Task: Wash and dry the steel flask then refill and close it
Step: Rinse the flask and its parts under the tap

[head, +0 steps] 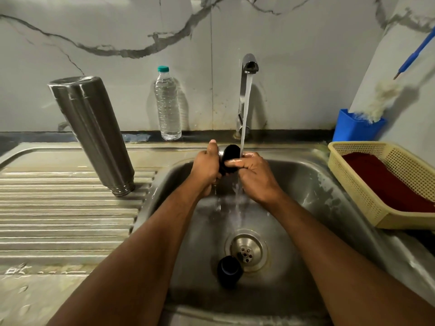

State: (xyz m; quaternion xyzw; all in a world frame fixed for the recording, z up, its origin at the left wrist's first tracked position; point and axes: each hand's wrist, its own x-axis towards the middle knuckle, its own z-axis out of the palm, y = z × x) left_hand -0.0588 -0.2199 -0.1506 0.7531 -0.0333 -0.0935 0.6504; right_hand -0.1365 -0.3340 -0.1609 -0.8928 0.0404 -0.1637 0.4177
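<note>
Head view, step: washing, judged; both hands rinse the flask's black lid [229, 154] under the tap [250, 64].
Left hand [204, 169]: grip curled round lid.
Right hand [255, 171]: fingers pinching lid.
Steel flask [91, 135]: inverted on the draining board, mouth down, long axis near upright, tilted left.
Next: drying, likely.

The steel worktop [58, 231] carries the inverted steel flask [94, 135] on its ribbed drainboard, a plastic water bottle [167, 107] by the wall, and a yellow basket [367, 184] right of the sink [306, 184].
</note>
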